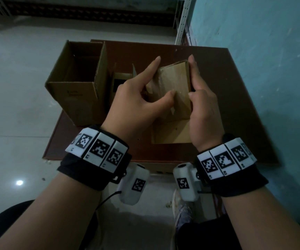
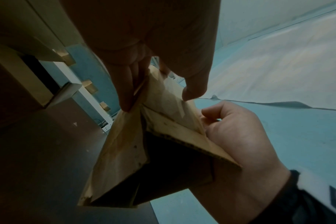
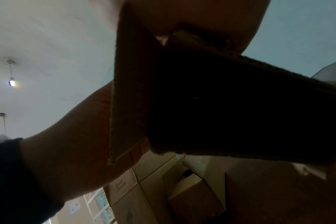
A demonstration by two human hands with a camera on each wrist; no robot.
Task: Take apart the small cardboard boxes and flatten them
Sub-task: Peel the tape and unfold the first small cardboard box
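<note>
I hold a small brown cardboard box [image 1: 174, 91] above the dark brown table [image 1: 235, 105]. My left hand [image 1: 163, 77] has its thumb on the box's top face, its index finger straight, and its other fingers curled under a flap on the left side. My right hand [image 1: 191, 76] grips the right side, thumb on top and index finger along the far edge. The left wrist view shows the left hand [image 2: 157, 101] pinching a flap of the box [image 2: 125, 151], whose end gapes open and dark. In the right wrist view the box [image 3: 230, 98] fills the middle.
A large open carton [image 1: 77, 83] stands at the table's left. Behind my left hand sits another small box [image 1: 122, 80] with raised flaps. A flat piece of cardboard [image 1: 170, 136] lies under my hands. A teal wall [image 1: 271, 51] runs close along the table's right side.
</note>
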